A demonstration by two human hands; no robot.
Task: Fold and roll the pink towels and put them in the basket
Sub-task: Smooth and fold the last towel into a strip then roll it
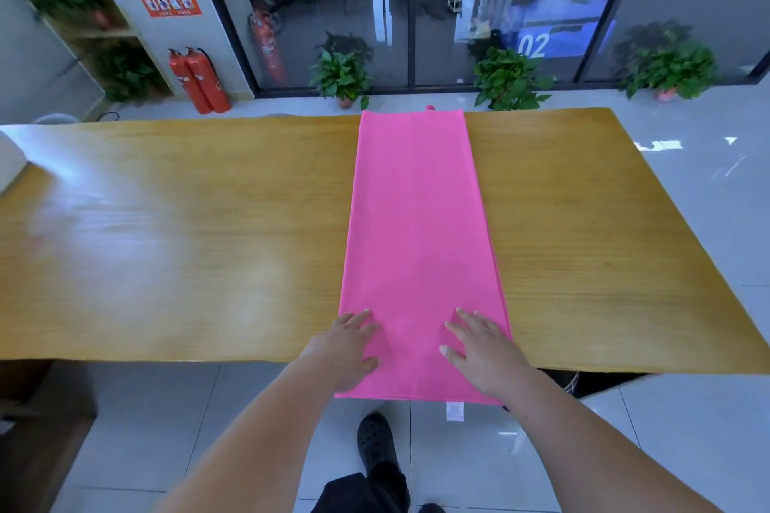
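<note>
Grips spread flat, the left hand (346,350) and right hand (485,356) press the pink towel (412,221) on the table (166,221); fire extinguishers (200,81) beyond.

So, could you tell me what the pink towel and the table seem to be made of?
Pink towel: likely smooth microfibre or thin woven cloth, matte, lying flat with a sewn white tag. Table: wood or wood-look laminate, glossy; visible grain and light glare.

Bright daylight, tabletop (166,221) glare, blurred edges
</note>
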